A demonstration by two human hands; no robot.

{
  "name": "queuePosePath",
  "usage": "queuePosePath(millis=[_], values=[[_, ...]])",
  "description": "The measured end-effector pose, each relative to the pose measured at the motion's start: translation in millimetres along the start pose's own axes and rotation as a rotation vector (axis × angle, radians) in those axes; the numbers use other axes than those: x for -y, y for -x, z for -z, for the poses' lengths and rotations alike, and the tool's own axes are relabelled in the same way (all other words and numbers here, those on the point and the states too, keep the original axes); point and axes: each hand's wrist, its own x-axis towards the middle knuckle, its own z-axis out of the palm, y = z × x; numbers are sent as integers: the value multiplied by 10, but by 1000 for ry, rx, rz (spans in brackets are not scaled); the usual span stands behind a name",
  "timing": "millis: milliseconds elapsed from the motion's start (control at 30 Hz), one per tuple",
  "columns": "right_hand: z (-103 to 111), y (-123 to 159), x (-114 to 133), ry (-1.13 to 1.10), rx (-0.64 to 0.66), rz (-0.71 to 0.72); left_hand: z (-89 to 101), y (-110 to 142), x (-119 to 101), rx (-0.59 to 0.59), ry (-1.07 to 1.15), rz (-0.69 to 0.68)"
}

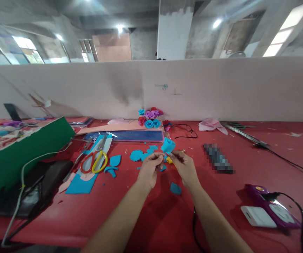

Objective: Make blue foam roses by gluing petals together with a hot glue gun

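Observation:
A blue rolled paper flower piece [168, 145] stands up between my two hands, open end at the top. My right hand [185, 167] is closed, its fingertips at the base of this piece. My left hand [150, 169] is closed in a pinch just left of the base; what is in the pinch is too small to make out. A small yellow item [169, 160] shows beside my right fingers. Cut blue pieces [136, 155] lie behind my left hand, and a single blue petal [175, 188] rests on the red table [164, 214] below my hands.
To the left lie scissors with red and yellow handles [94, 162] on blue sheets [80, 184], beside a green board [25, 161]. Finished flowers [151, 117] stand at the back. On the right are a blurred-out dark object [218, 159], a purple power strip [280, 211] and cables.

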Motion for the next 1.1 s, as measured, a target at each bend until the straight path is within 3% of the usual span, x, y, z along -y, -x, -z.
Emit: queuePosePath(millis=[433,867,1100], values=[[-9,2,-36,35,7,36,104,35,42,-21,-93,-22],[-1,23,56,-232,-31,26,117,27,78,-14,-91,-32],[-29,45,30,-89,55,68,113,17,73,-39,-58,-16]])
